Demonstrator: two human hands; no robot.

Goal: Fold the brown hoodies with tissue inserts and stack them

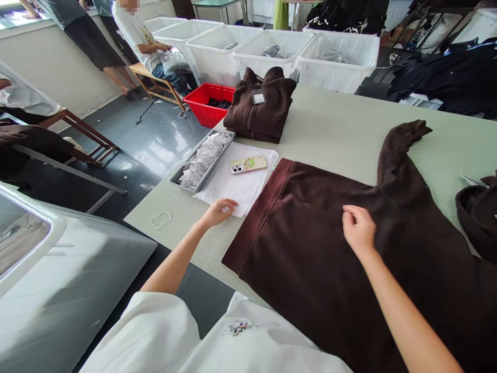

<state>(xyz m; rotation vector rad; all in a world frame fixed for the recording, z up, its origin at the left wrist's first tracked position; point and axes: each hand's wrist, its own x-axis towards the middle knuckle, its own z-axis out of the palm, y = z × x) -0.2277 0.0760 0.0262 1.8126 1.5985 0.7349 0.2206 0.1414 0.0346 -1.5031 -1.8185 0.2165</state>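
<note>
Brown fleece garment (310,248) flat on the pale green desk (341,134), filling lower right, hem toward centre. Just left of the hem, white sheets (229,189), nearer the left hand (219,211): fingers together, laid on their near edge. On the cloth, right hand (359,228), fingers curled; pinching or not, unclear.

Garment finishing and packing workshop. A long grey-green work table (349,129) carries a brown garment (330,269) spread flat at lower right, a folded stack of matching garments (259,106) with a hang tag at upper centre, and a grey tray (185,182) filled with small white sachets at centre left. Along the top of the frame stand a row of white plastic bins (337,67) and a red crate (202,111), heaps of dark clothing (446,77) fill the upper right, and a seated person (143,36) handles a clear bag (173,59) at upper left.
</note>
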